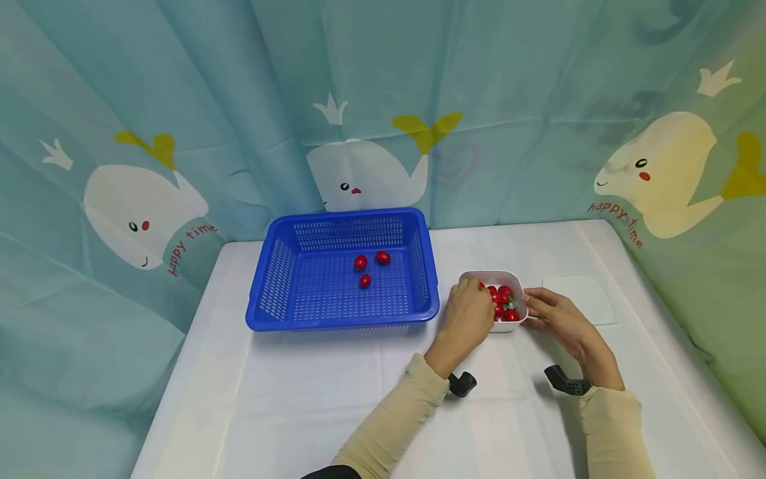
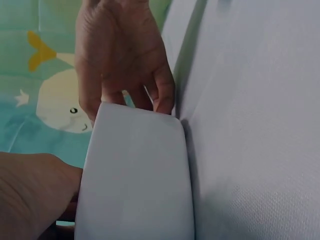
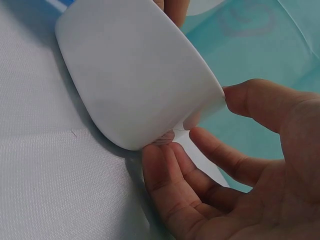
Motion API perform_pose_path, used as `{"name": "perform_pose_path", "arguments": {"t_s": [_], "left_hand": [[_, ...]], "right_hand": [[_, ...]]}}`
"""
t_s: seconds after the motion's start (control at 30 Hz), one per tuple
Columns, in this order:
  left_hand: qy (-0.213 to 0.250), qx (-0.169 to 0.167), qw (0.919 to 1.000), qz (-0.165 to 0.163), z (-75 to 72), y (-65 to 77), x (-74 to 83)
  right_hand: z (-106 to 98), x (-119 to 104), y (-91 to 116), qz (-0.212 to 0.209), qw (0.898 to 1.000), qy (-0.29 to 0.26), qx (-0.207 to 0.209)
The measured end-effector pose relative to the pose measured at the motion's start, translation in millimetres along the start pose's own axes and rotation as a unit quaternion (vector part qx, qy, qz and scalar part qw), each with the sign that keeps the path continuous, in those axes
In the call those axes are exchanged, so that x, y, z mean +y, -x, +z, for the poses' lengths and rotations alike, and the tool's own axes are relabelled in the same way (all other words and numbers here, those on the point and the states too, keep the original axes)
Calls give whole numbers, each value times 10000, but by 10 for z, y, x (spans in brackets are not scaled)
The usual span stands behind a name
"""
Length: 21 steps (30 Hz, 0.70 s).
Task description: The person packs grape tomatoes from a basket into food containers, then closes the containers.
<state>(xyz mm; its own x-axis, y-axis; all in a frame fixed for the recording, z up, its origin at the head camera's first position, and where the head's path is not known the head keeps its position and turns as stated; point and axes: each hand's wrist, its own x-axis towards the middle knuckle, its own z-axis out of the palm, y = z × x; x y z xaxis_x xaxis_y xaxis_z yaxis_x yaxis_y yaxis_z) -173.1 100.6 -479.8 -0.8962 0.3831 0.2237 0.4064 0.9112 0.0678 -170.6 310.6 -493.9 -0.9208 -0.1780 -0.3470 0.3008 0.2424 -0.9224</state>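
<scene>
A white box (image 1: 510,326) stands on the table with several red cherry tomatoes (image 1: 505,293) in it. My left hand (image 1: 471,307) reaches over its left side, fingers bent down inside the rim. A bit of a red cherry tomato (image 1: 481,285) shows at these fingers; the fingertips are mostly hidden. At the right end, my right hand (image 1: 559,319) holds the box, thumb (image 3: 245,97) on the rim and other fingers low against the wall. In the left wrist view, the box wall (image 2: 137,170) hides the left fingertips.
Left of the box stands a blue basket (image 1: 344,325) with three cherry tomatoes (image 1: 360,263) on its mesh floor. A clear flat lid (image 1: 583,299) lies behind the right hand. White cloth (image 1: 299,399) covers the table; a whale-print curtain (image 1: 371,66) hangs behind it.
</scene>
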Motion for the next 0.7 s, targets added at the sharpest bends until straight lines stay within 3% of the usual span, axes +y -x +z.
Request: {"name": "perform_pose_path", "arguments": {"t_s": [0.5, 0.7], "left_hand": [[-426, 318, 9984, 169, -10, 15, 0], [-354, 433, 9982, 231, -52, 53, -1]], "right_hand": [[5, -21, 5, -8, 10000, 41, 1], [-2, -3, 8, -30, 10000, 12, -17]]}}
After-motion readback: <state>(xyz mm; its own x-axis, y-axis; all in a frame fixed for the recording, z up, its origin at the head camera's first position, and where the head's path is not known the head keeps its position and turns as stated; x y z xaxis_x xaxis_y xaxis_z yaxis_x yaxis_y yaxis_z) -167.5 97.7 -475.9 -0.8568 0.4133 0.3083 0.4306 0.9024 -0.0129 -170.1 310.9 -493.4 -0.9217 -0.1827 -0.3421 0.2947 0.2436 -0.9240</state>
